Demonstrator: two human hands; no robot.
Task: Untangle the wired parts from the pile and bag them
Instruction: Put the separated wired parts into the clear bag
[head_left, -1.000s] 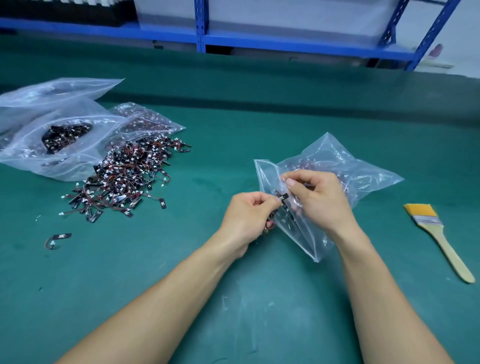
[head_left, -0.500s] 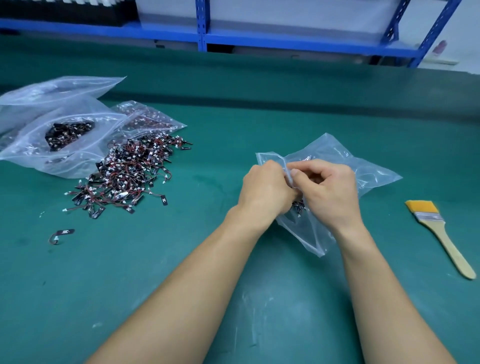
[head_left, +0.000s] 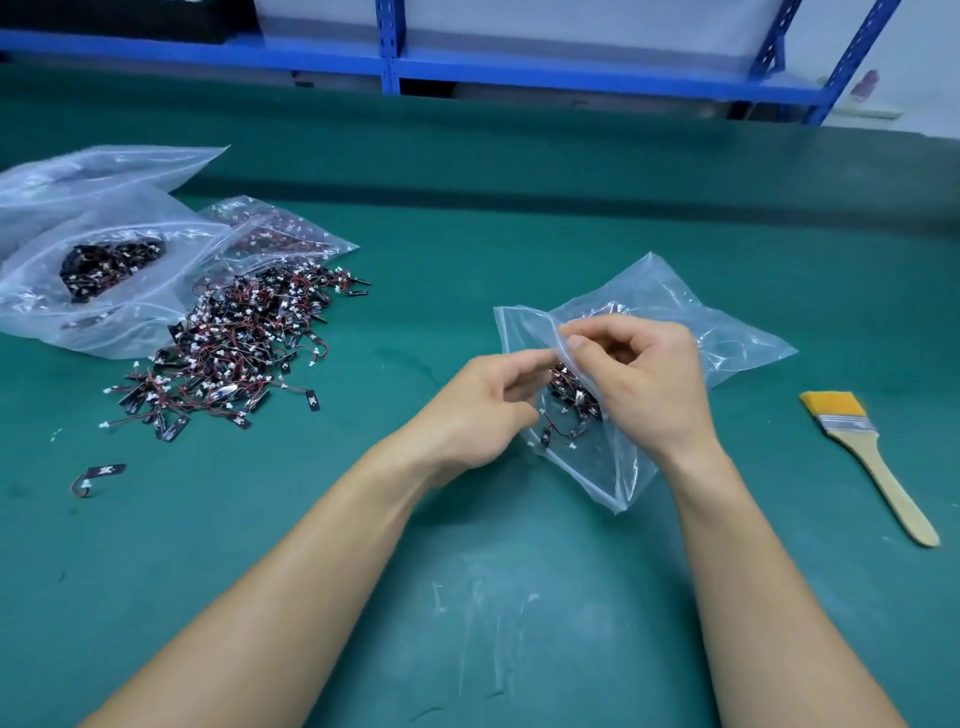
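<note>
A clear zip bag (head_left: 727, 338) lies on the green table right of centre, with several black wired parts (head_left: 571, 410) inside near its mouth. My right hand (head_left: 644, 384) pinches the upper lip of the bag's mouth between thumb and forefinger and holds it lifted. My left hand (head_left: 483, 410) is just left of the mouth, fingers loosely curled and blurred, with nothing visible in it. The tangled pile of wired parts (head_left: 234, 353), with red wires and white plugs, lies to the left. One loose part (head_left: 98, 475) lies apart, nearer the front left.
Clear bags (head_left: 104, 312) holding more parts lie at the far left behind the pile, another (head_left: 280, 234) beside them. A yellow-bristled brush (head_left: 872, 457) with a wooden handle lies at the right. Blue shelving (head_left: 389, 57) runs behind the table.
My left hand put the parts it held into the bag and has drawn back out to the left. My right hand kept its pinch on the bag's lip.
</note>
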